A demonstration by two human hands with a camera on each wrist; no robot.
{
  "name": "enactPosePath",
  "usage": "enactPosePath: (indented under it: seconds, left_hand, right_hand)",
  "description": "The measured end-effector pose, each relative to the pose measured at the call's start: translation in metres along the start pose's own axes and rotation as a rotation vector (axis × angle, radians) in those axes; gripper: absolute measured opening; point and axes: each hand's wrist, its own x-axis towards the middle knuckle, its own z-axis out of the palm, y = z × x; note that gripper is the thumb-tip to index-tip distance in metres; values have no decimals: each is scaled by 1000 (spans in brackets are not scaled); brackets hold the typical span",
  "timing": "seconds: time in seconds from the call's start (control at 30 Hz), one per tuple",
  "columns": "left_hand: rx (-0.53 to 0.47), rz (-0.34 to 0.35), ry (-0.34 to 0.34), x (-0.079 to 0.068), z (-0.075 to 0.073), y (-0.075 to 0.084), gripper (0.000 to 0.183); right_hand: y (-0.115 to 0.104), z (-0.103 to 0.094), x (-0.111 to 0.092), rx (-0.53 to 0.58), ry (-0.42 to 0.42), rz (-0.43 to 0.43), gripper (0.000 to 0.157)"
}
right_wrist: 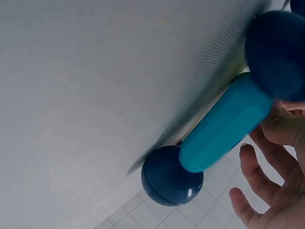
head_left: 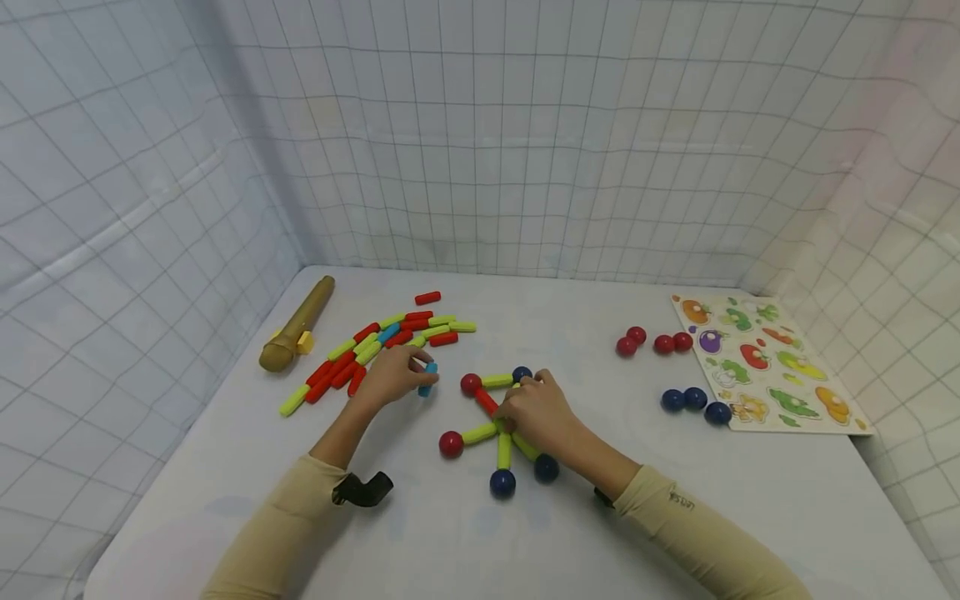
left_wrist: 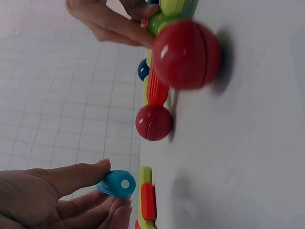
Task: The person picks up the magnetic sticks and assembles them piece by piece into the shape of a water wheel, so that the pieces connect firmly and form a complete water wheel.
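My left hand (head_left: 393,373) pinches a short blue building rod (left_wrist: 119,184) between thumb and fingers, held above the table with its round white-dotted end showing in the left wrist view. To its right lies a ball-and-rod figure (head_left: 504,451), with yellow-green and red rods spreading out to red and navy balls. My right hand (head_left: 536,412) grips this figure near its middle, fingers at a green ball (left_wrist: 161,23). Under that hand, the right wrist view shows a teal rod (right_wrist: 226,124) joining two navy balls; the hand covers it in the head view.
Left of the figure lies a cluster of loose red, yellow-green and blue rods (head_left: 341,367). A gold toy microphone (head_left: 300,325) lies behind it at the far left. Loose red balls (head_left: 636,335) and navy balls (head_left: 695,398) sit on the right, beside a vegetable picture board (head_left: 772,367).
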Motion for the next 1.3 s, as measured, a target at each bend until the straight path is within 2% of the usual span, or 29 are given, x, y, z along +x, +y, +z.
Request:
enactPosePath:
  seconds: [0.1,0.2,0.37,0.47,0.73,0.9,1.13,1.23,1.3]
  left_hand:
    - [-68,-16,-86,-5,7,8,37]
    - [-101,-52,-140,-7,15,13,35]
    - [-58,-109,-191,-5,22,15,36]
    - [-40,-109,-206,-4,24,16,38]
    - [15,-89,-205,9,36,21,66]
    - [50,-106,-178,14,42,25,73]
    - [50,-116,-151,16,44,25,74]
    - [44,-94,-143,14,39,22,64]
    - [82,-77,-98,12,31,16,53]
  right_hand:
    - [0,-1,0,10,-15,10,20]
    - [0,-3,0,17,-33,19,20]
    - [-1,-5,1,21,-50,21,20]
    - [-1,-6,1,27,-56,18,20]
    - [0,-5,1,35,-69,7,18]
    - [-1,-3,1,35,-67,-8,18]
    - [-2,-2,1,32,-80,-17,19]
    - [-1,-3,1,33,-89,-21,21]
    - [0,-4,0,35,-95,-27,22]
